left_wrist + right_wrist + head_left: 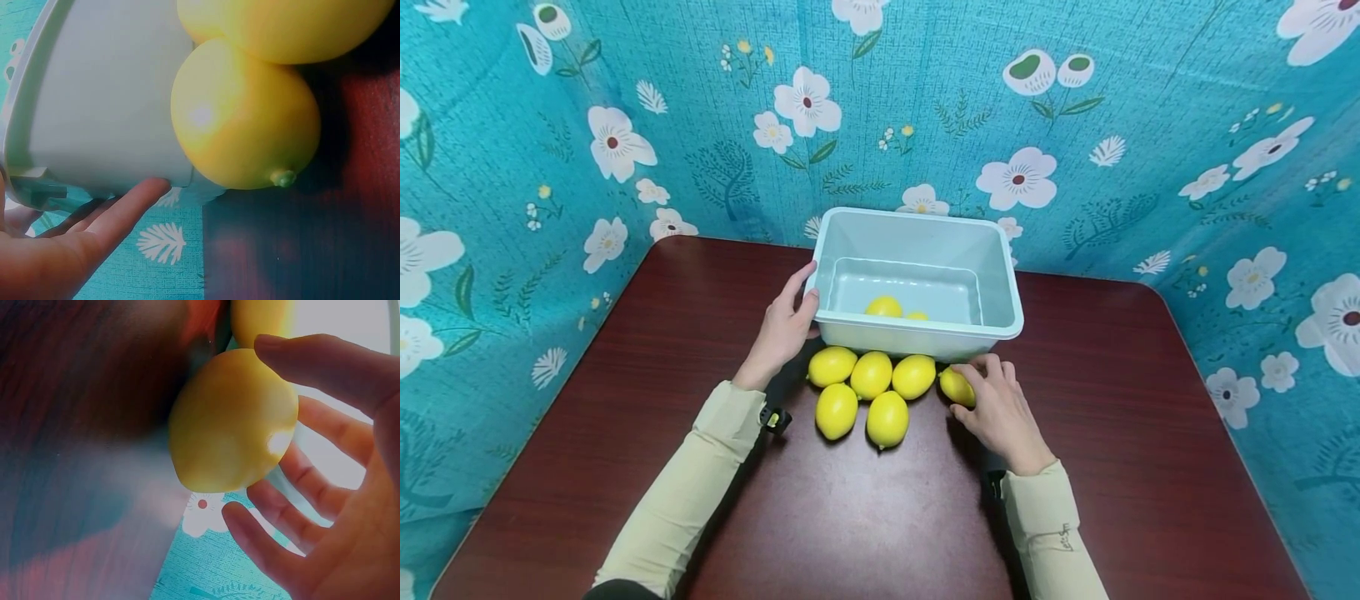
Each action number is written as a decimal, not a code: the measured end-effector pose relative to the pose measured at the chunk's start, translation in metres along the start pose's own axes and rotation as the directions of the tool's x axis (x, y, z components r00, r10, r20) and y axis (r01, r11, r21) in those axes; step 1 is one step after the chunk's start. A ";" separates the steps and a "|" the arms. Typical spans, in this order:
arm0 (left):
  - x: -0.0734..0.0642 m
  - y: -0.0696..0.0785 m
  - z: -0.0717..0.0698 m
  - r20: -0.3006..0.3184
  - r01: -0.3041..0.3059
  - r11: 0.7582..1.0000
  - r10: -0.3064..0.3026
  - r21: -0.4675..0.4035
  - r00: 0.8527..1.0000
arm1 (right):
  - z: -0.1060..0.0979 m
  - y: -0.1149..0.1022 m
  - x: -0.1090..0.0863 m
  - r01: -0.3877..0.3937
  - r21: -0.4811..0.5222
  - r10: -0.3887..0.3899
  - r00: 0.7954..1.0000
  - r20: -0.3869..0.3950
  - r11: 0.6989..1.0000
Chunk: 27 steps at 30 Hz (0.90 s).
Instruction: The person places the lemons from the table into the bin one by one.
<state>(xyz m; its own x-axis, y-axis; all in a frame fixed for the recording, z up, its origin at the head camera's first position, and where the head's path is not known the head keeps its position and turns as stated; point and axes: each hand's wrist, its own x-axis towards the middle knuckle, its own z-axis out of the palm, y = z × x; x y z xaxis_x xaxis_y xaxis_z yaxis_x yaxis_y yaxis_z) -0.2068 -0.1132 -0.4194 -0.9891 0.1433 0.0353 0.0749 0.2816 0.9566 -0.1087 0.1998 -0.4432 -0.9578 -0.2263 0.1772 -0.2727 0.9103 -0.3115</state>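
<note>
Lemons sit mid-frame on reddish tabletop below floral cloth, your left hand straight-fingered against a bin, right hand gripping a lemon.

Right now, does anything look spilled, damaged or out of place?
Nothing stands out. The bin stands upright, the lemons in front of it look whole, and no spill shows on the table. The left hand touches the bin; the right hand grips one lemon.
</note>
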 end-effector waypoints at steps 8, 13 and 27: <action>0.000 0.000 0.001 0.001 0.009 1.000 -0.009 0.008 1.000 | 0.002 0.000 0.000 -0.032 0.025 0.031 0.999 0.025 0.999; -0.001 0.000 0.000 0.002 0.012 1.000 -0.012 0.003 1.000 | 0.002 0.001 -0.001 -0.041 0.013 0.041 0.998 0.040 0.999; -0.001 0.001 0.000 0.001 0.009 1.000 -0.009 0.007 1.000 | 0.003 -0.002 -0.001 -0.047 0.010 0.046 0.998 0.045 0.999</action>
<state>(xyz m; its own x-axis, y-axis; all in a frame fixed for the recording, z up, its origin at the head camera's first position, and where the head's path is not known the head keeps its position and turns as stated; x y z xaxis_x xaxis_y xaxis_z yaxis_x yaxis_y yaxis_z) -0.2061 -0.1126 -0.4187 -0.9895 0.1421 0.0265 0.0671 0.2893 0.9549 -0.1074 0.1975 -0.4459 -0.9725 -0.1993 0.1207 -0.2286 0.9163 -0.3289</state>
